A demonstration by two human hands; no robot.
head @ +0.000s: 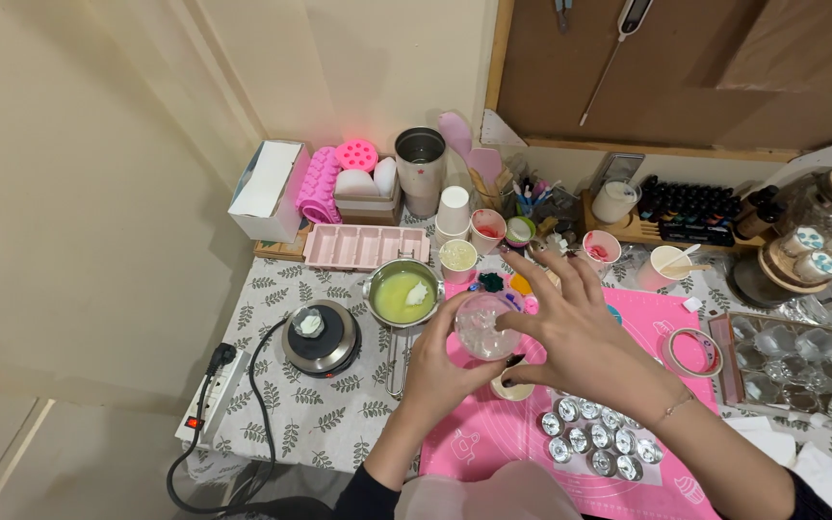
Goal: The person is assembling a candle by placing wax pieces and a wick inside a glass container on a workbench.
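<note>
My left hand (442, 364) grips a small clear glass jar (482, 328) above the pink silicone mat (493, 438). My right hand (578, 324) hovers over the jar's right side with fingers spread, the fingertips touching its rim. A small white cup (512, 389) stands on the mat just below the jar. To the left, a steel pot (403, 296) holds pale yellow-green liquid with a white lump in it. Several small round metal tins (594, 438) lie in rows on the mat near my right wrist.
A round electric hot plate (320, 336) sits at the left, its black cable running to a power strip (206, 397). Paper cups (455, 231), pink moulds (365, 245), a white box (268, 190), small bottles (690, 207), a tape roll (694, 351) and a clear plastic tray (801, 361) crowd the table.
</note>
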